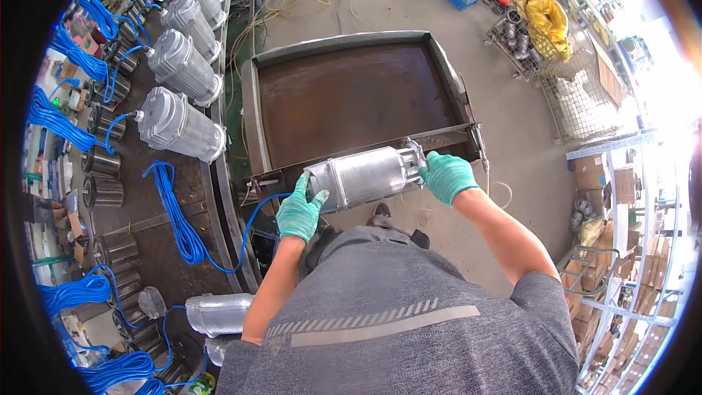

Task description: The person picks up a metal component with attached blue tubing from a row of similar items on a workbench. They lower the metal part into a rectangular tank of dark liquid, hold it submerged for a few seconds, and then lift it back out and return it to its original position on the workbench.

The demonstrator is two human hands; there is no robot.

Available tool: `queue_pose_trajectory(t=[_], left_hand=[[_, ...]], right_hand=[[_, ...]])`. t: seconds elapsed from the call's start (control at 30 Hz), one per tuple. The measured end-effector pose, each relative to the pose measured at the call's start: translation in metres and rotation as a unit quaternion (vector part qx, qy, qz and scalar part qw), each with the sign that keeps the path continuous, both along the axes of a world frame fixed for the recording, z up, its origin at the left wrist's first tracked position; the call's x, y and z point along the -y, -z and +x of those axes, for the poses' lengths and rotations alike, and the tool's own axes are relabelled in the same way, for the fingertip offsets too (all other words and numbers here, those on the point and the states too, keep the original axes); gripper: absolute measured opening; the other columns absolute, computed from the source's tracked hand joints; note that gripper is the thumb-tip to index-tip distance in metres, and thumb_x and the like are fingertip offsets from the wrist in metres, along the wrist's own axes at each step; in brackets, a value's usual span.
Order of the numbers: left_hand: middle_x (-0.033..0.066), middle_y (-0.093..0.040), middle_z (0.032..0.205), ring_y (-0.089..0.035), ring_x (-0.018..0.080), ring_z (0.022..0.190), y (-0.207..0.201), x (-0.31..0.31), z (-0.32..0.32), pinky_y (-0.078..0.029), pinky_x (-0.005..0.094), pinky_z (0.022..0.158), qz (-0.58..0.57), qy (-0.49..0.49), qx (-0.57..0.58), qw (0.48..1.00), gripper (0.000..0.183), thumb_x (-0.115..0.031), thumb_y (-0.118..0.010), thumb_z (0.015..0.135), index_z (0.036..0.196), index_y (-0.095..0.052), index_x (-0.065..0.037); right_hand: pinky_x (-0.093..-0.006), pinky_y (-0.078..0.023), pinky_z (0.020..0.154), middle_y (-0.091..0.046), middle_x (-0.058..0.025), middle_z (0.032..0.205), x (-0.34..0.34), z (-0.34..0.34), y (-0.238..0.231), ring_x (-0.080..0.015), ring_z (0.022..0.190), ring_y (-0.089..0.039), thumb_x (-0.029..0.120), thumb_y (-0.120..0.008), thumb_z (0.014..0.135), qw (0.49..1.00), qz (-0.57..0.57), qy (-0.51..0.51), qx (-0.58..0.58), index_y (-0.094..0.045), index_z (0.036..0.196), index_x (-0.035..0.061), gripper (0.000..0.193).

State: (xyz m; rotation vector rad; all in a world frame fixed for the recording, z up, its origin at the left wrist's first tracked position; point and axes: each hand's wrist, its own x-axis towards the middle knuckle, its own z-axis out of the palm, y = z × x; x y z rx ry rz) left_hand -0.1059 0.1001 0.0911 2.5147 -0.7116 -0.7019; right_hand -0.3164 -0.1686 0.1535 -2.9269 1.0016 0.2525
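Observation:
A silver cylindrical pump [365, 177] lies sideways between my hands, at the near edge of a wide metal tank [344, 42]. My left hand [301, 212], in a green glove, grips the pump's left end, where a blue cable [257, 212] leads off. Around the narrower bracketed right end, my gloved right hand [447, 175] is closed. The cable runs to a blue coil [178, 223] lying on the bench to the left. Brown, murky liquid or a stained bottom fills the tank's inside; I cannot tell which.
Several similar pumps [180, 126] stand in a row along the bench's edge at the left, with blue cable coils [62, 123] behind them. Wire baskets [578, 95] and a yellow sack [547, 18] are at the far right. Shelving [621, 234] holds boxes near right.

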Motion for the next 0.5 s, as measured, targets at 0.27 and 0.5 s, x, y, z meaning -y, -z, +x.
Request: queue_pose_trajectory(t=[0.27,0.5], left_hand=[[0.0267,-0.072,0.108,-0.069,0.0476,0.101,0.005,-0.003,-0.004,-0.053,0.0541,0.088,-0.056,-0.006,0.019,0.998,0.071,-0.051,-0.076,0.089,0.15,-0.052,-0.026],[0.0237,-0.074,0.104,-0.07,0.0451,0.097,-0.004,0.0,-0.005,-0.054,0.0527,0.086,-0.021,0.0,0.006,1.0,0.075,-0.053,-0.075,0.089,0.153,-0.05,-0.023]], right_hand=[[-0.0457,-0.059,0.068,-0.073,-0.0158,0.091,0.0,-0.009,-0.006,-0.0322,0.085,-0.074,0.029,-0.061,0.096,0.998,-0.018,-0.053,0.036,-0.062,0.108,0.0072,0.025],[-0.0474,-0.057,0.059,-0.074,-0.0138,0.084,0.004,-0.005,0.01,-0.0322,0.069,-0.073,0.011,-0.05,0.096,0.997,0.017,-0.076,0.003,-0.048,0.15,0.0039,0.054]])
